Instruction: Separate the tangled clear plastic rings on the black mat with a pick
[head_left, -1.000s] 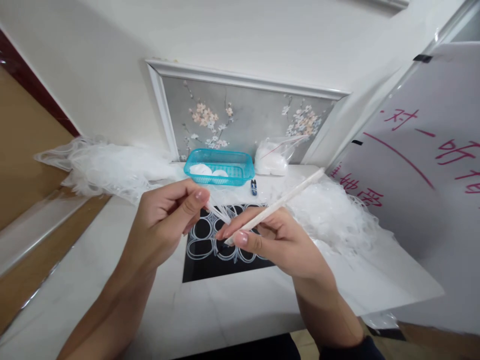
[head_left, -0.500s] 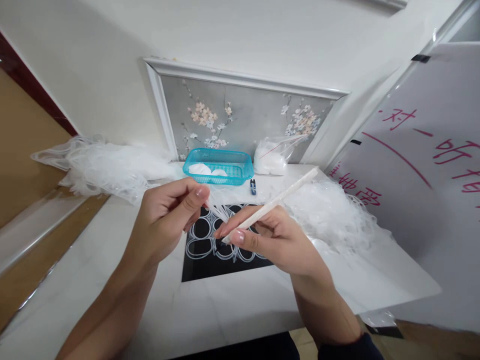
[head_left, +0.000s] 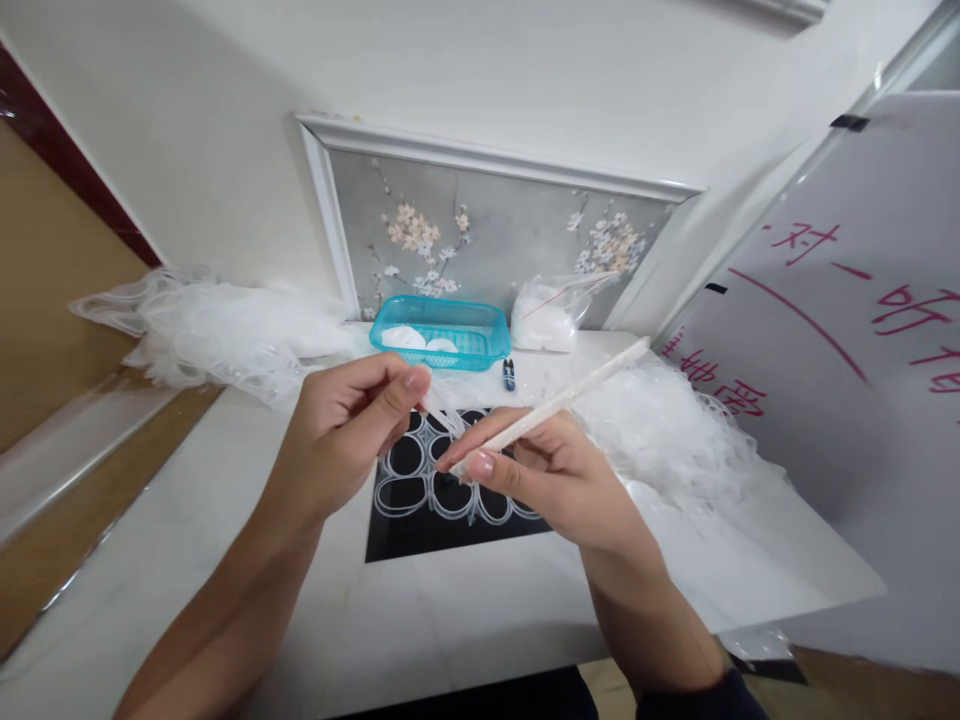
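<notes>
Right fingers (head_left: 481, 466) grip a slim, straight white stick (head_left: 556, 403) — left fingers (head_left: 415, 380) pinch thin, pale strands (head_left: 448, 418).

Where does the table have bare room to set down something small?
Bare table shows between the black mat and front edge, left of the mat, and in front of the right white pile. Crowded: the back, with left white pile, blue basket, clippers and bag; around the mat, the left hand and right hand.
</notes>
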